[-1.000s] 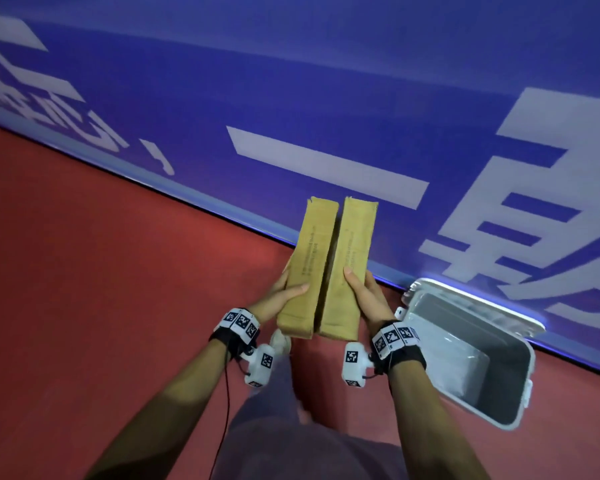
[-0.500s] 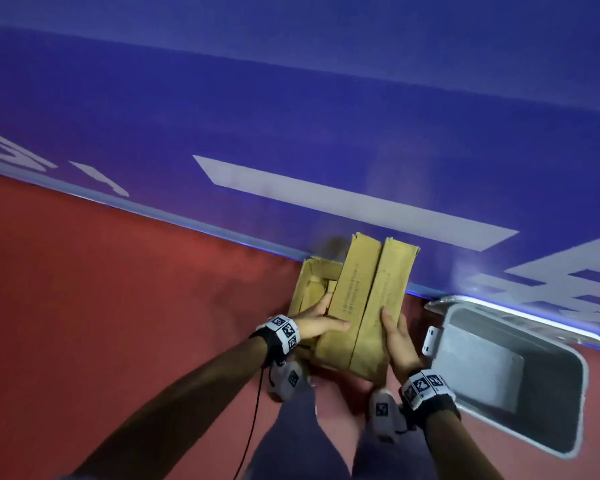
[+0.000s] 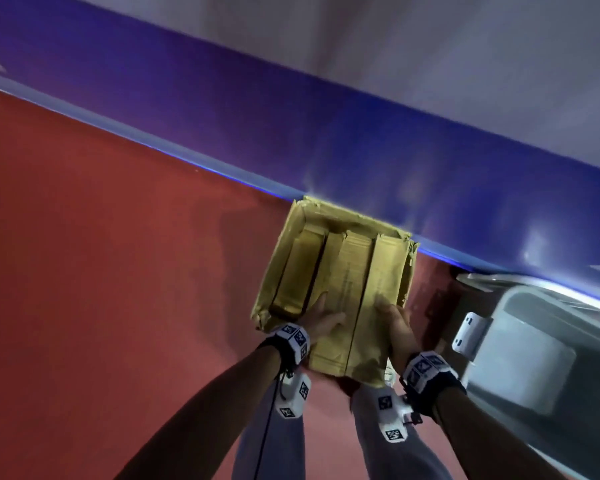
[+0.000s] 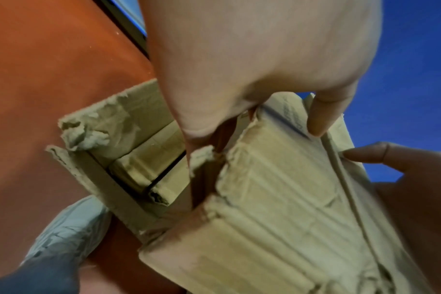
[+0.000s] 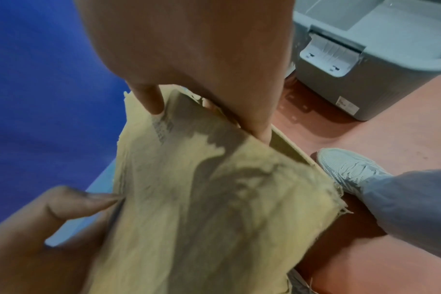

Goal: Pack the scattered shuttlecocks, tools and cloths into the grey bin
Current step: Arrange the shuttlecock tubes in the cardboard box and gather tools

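Observation:
Two long brown paper-wrapped packs lie side by side in my hands. My left hand [image 3: 321, 318] grips the left pack [image 3: 349, 289], thumb on top and fingers underneath. My right hand [image 3: 394, 317] grips the right pack [image 3: 383, 271] the same way. Their far ends sit inside an open cardboard box [image 3: 279, 261] on the red floor, against the blue wall. Another wrapped pack [image 3: 300, 268] lies in the box's left side. The left wrist view shows my left hand [image 4: 257, 127] on its pack [image 4: 277, 199]. The right wrist view shows my right hand [image 5: 207, 117] on its pack [image 5: 202, 189]. The grey bin [image 3: 520, 375] stands open at the right.
The blue wall [image 3: 291, 133] runs along the far side, just behind the box. The bin [image 5: 353, 83] has a white latch [image 3: 470, 332] facing the box, with a strip of red floor between them. My shoe [image 5: 347, 167] stands by the box's near right corner.
Both hands have brought the two packs down from chest height and tipped their far ends into the cardboard box. My head has leaned closer over the box.

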